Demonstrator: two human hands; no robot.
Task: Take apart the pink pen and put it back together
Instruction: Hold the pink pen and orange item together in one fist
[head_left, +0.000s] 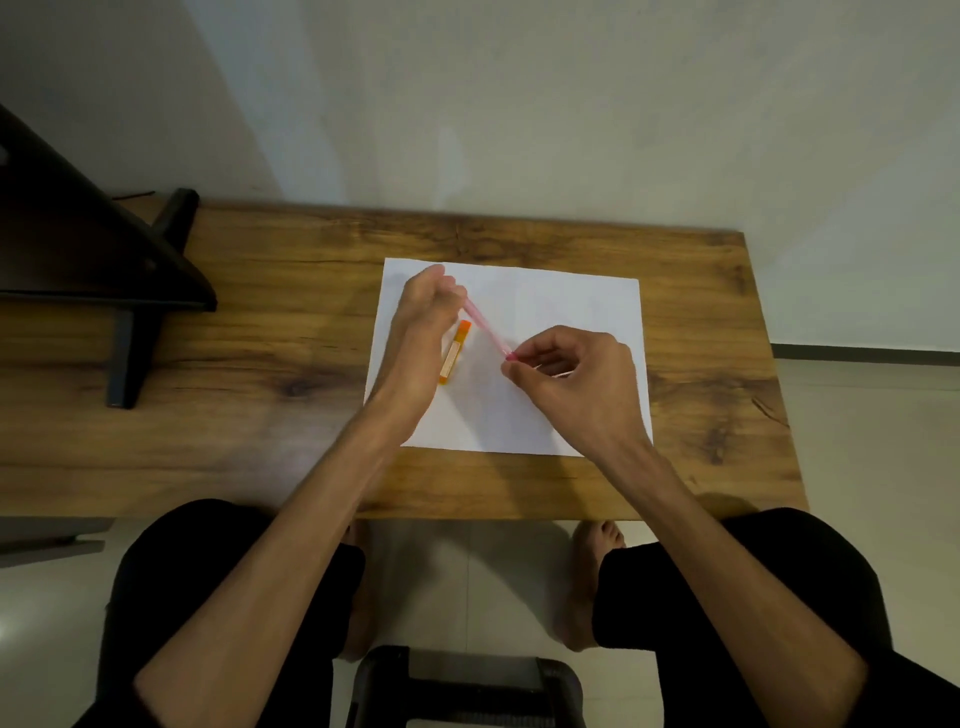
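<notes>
The pink pen (485, 327) is a thin translucent pink barrel held slanted above a white sheet of paper (561, 306). My left hand (423, 317) grips its upper far end. My right hand (571, 374) pinches the lower near end between thumb and fingertips; a thin pale piece shows inside those fingers, too blurred to name. An orange pen (454, 353) lies on the paper just beneath my left hand, partly hidden by it.
The paper lies on a wooden table (260, 405) against a pale wall. A dark stand with angled legs (130, 312) sits at the table's left. A dark stool (467, 686) is between my knees below the table's near edge.
</notes>
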